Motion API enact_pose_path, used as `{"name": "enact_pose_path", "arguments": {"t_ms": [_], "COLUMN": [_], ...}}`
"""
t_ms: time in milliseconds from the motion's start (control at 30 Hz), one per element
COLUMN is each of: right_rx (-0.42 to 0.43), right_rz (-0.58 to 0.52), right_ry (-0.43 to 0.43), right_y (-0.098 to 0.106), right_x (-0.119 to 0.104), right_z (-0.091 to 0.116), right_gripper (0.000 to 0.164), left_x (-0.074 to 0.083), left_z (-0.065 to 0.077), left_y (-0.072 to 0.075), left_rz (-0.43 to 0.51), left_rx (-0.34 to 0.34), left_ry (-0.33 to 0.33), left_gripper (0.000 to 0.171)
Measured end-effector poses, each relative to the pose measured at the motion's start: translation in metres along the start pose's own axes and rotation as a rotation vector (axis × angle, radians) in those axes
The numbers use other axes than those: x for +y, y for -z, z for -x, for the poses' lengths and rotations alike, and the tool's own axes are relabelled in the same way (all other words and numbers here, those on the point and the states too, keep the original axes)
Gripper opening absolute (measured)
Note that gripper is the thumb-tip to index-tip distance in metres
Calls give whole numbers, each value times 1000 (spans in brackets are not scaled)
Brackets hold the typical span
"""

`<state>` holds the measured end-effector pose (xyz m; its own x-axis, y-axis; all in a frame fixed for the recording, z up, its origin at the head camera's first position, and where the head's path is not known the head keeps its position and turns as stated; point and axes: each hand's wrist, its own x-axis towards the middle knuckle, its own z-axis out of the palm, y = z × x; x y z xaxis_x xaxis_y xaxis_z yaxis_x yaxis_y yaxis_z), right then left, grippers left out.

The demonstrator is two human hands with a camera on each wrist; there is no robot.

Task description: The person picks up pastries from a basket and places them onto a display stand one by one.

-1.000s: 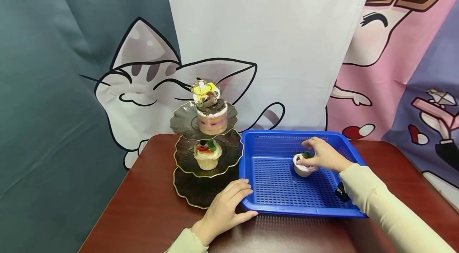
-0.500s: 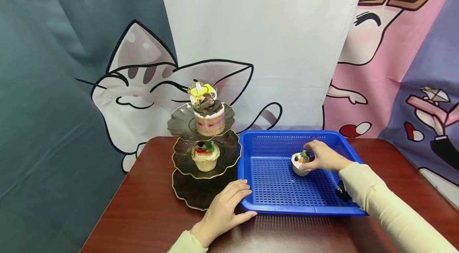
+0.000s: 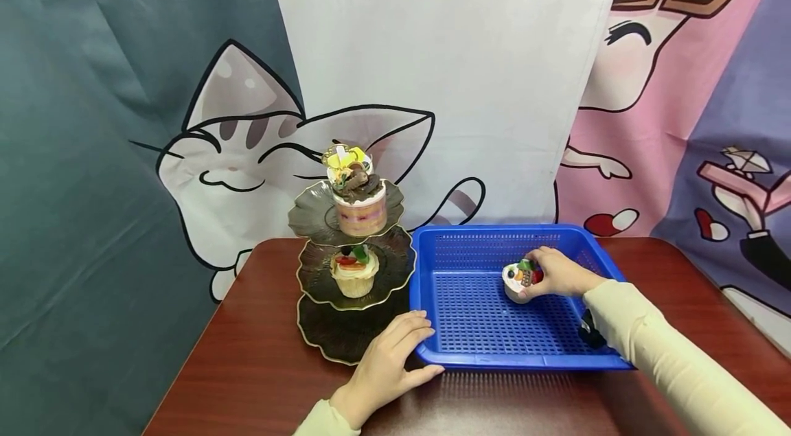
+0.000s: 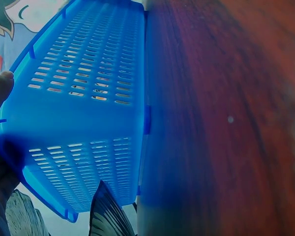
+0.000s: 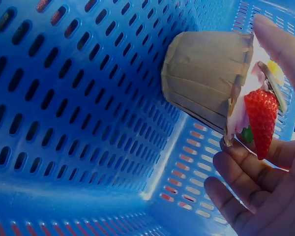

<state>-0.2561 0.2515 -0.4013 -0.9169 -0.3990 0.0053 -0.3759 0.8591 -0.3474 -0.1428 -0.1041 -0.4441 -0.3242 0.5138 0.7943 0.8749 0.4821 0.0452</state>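
Note:
Inside the blue plastic basket (image 3: 503, 359), a cupcake (image 3: 514, 287) in a pale paper cup stands on the floor. My right hand (image 3: 559, 272) grips it at its top edge, thumb on one side and fingers on the other. A strawberry (image 5: 261, 118) and other fruit show on its pink-white cream in the right wrist view. My left hand (image 3: 384, 364) holds the basket's near left corner, with the thumb along the front rim and the fingers at the left side. From the left wrist view only the thumb (image 4: 1, 88) and dark parts of the fingers are visible.
Left of the basket stands a tiered stand of dark gold-edged plates (image 3: 309, 276). Its middle tier bears a fruit-topped cupcake (image 3: 355, 278); the top tier bears a chocolate-topped layered cake (image 3: 361, 211) and a yellow-topped dessert (image 3: 342, 158). All stand on a reddish-brown table (image 3: 235, 347).
My right thumb and fingers have shifted slightly and closed onto the cupcake, whose fruit topping now shows more. The head view has turned a little. My left hand stays at the basket corner.

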Motion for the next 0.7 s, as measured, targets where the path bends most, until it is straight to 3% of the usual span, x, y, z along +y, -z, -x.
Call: {"name": "enact_pose_path", "arguments": {"t_ms": [400,700], "right_rx": [-44,-66], "right_rz": [-38,-40], "right_ry": [-31,-45], "right_y": [-1,-4], "right_x": [0,1], "right_z": [-1,0], "right_gripper": [78,86], "left_x": [1,1], "left_z": [0,0], "left_y": [0,0], "left_rz": [3,3], "left_rx": [9,7], "left_ry": [1,-1], "left_gripper": [46,47]}}
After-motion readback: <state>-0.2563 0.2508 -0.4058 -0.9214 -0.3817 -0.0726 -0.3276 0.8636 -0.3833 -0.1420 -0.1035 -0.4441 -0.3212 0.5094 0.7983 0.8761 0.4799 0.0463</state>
